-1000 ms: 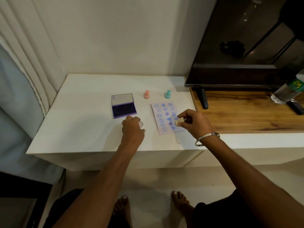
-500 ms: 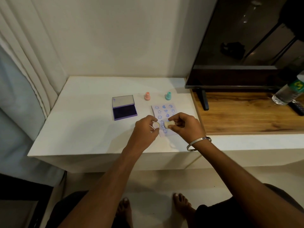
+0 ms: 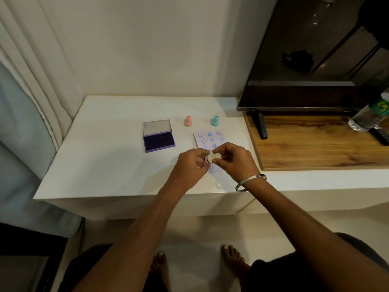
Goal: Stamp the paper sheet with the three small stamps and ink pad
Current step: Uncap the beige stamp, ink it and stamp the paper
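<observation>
Item: small cream plastic stamp (image 3: 214, 157), held sideways over the white stamped paper sheet (image 3: 210, 140), long axis level, inked base leftward; our right hand (image 3: 233, 161) pinched its handle, our left hand (image 3: 192, 165) gripped its base.

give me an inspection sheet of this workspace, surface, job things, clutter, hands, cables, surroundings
Surface: white table, wooden top to the right.
Job's things: ink pad open; pink stamp and teal stamp upright behind the paper sheet, which bears blue prints; cream stamp held above the sheet.
Clutter: bottle, remote.
Hands: left hand pinches the cream stamp's cap end, right hand grips its body.
Cables: nothing seen.
Surroundings: TV, curtain, wall.
</observation>
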